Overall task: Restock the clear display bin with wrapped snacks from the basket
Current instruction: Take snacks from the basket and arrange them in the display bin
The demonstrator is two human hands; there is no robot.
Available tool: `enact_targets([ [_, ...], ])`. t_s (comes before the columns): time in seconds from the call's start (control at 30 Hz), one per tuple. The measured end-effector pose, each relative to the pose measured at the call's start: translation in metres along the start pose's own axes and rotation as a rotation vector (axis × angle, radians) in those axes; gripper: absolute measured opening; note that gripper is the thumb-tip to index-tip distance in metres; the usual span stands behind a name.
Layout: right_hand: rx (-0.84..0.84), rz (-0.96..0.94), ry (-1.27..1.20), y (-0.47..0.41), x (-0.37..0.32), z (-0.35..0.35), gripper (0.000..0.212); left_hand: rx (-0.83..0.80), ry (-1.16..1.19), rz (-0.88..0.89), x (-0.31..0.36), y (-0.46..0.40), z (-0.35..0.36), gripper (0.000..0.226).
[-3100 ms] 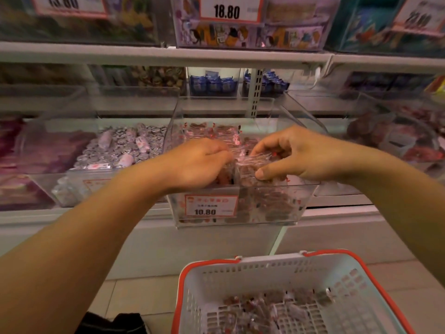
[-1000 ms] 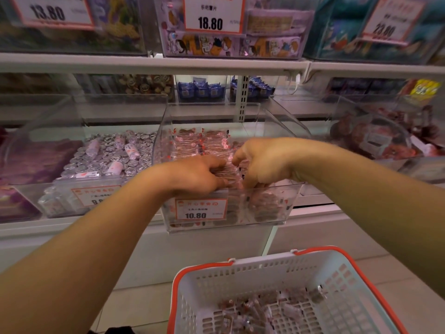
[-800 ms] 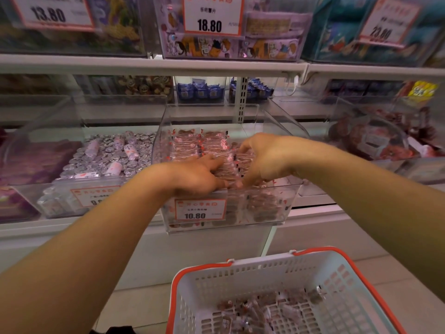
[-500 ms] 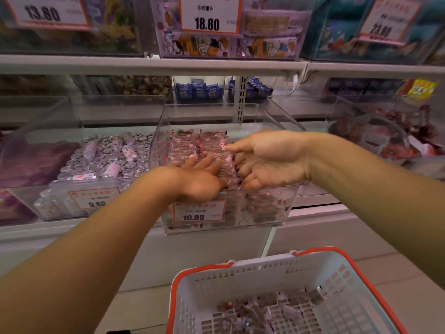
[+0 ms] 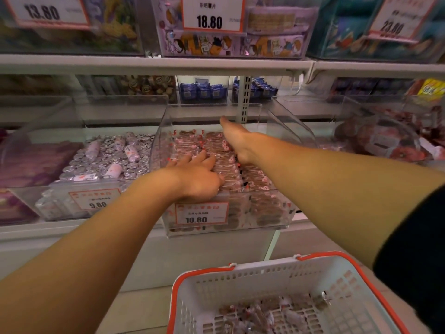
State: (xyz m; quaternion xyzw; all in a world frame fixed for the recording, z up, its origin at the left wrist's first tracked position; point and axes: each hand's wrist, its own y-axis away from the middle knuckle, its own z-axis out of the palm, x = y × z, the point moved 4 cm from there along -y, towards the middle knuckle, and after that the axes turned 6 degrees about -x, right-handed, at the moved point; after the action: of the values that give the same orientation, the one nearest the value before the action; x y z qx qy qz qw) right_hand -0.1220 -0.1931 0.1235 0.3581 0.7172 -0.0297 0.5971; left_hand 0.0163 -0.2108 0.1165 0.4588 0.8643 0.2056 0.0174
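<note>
Left hand (image 5: pixel 197 175) lies flat on the wrapped snacks (image 5: pixel 214 150) in the clear display bin (image 5: pixel 277 213) — grip loose, holding nothing. Right hand (image 5: pixel 234 141) reaches deep inside, fingers straight, empty.

Display bin (image 5: pixel 284 131): we found a clear plastic bin at the shelf front, open-topped, bearing a red-bordered price label (image 5: pixel 201 213) reading 10.80 on its front wall.
Bin contents: we noted wrapped snacks (image 5: pixel 190 141), brownish pieces in clear wrappers with red and white marks, laid in rows and filling the bin to near its front rim.
Basket (image 5: pixel 265 273): we recorded a white perforated basket with an orange-red rim, standing below the bin.
Basket contents: we saw loose wrapped snacks of the same kind (image 5: pixel 260 314) scattered on its floor.
</note>
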Motion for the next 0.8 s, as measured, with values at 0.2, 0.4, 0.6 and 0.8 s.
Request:
enact_targets([
  [0.2, -0.132, -0.020, 0.070, 0.004, -0.002, -0.002, 0.074, -0.012, 0.059, 0.012, 0.000, 0.005, -0.005, 0.069],
  [0.4, 0.369, -0.809, 0.389, 0.107, -0.008, -0.042, 0.035, 1.039, 0.059, 0.318, 0.036, 0.079, -0.025, 0.021],
  [0.6, 0.829, -0.688, 0.265, 0.173, 0.217, -0.062, 0.026, 0.637, -0.183, 0.759, 0.117, 0.080, 0.098, 0.020],
  [0.8, 0.260, 0.247, 0.366, 0.128, 0.449, -0.041, 0.063, -0.215, 0.171, -0.043, 0.061, 0.024, 0.303, 0.052],
])
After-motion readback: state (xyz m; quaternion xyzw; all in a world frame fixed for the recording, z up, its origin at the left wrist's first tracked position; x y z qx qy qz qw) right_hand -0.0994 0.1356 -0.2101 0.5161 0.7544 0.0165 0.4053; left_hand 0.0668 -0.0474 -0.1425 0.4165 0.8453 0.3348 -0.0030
